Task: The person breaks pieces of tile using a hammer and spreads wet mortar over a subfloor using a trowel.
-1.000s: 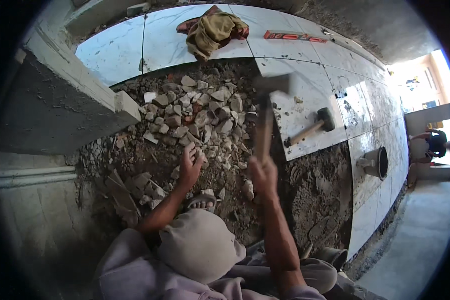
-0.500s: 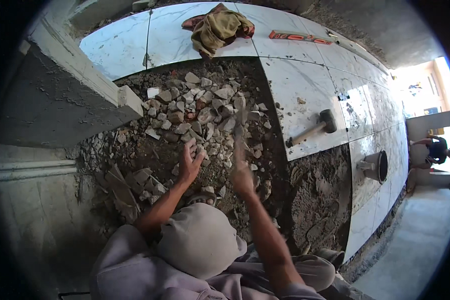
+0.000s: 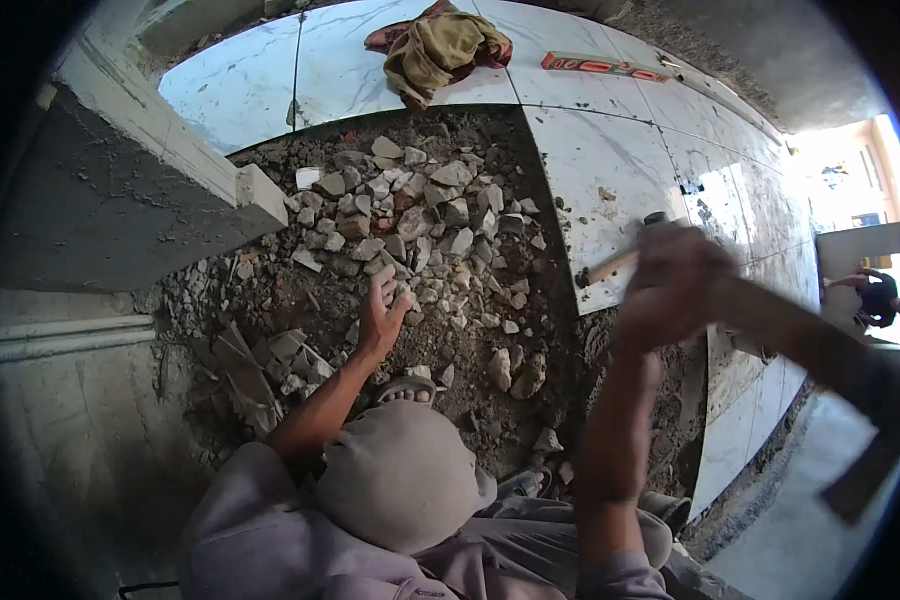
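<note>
Hammer (image 3: pixel 800 332) | right grip (image 3: pixel 678 285) | long axis slanting | head (image 3: pixel 870 465) toward lower right

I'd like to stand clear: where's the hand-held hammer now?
In the head view, the hammer is at far right, held in the right hand, its far end near the picture's edge.

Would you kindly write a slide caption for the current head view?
The right hand grips a raised hammer; the left hand is at a pile of broken stones.
</note>
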{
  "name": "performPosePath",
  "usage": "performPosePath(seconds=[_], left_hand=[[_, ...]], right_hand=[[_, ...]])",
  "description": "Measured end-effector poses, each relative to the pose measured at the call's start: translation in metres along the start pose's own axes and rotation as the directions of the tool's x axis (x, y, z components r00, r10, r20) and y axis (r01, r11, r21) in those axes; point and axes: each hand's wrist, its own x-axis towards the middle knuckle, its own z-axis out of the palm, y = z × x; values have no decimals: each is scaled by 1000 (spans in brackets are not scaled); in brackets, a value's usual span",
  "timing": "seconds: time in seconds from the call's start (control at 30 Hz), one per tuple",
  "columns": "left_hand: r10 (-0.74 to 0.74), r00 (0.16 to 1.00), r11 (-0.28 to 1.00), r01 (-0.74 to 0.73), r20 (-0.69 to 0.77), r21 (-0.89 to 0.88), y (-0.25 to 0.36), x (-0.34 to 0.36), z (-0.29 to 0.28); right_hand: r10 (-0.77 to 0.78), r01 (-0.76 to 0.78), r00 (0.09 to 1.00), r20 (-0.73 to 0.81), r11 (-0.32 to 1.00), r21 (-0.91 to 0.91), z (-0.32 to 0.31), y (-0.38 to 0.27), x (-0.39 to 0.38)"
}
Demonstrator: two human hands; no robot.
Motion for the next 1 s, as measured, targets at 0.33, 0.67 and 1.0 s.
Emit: performPosePath(seconds=[0.33,0.67,1.0], left_hand=[[26,1000,1000,-26,-6,-14,7,0,6],[-11,1000,998,9,-29,-60,28,-1,6],[40,999,997,-40,-11,-58,5,1,8]], right_hand=[[817,-867,347,-460,93,-490,-24,41,-131],[64,-55,998,-7,791,-609,-11,10,-33],[785,-767,489,-380,180,-615,-29,35,-100]])
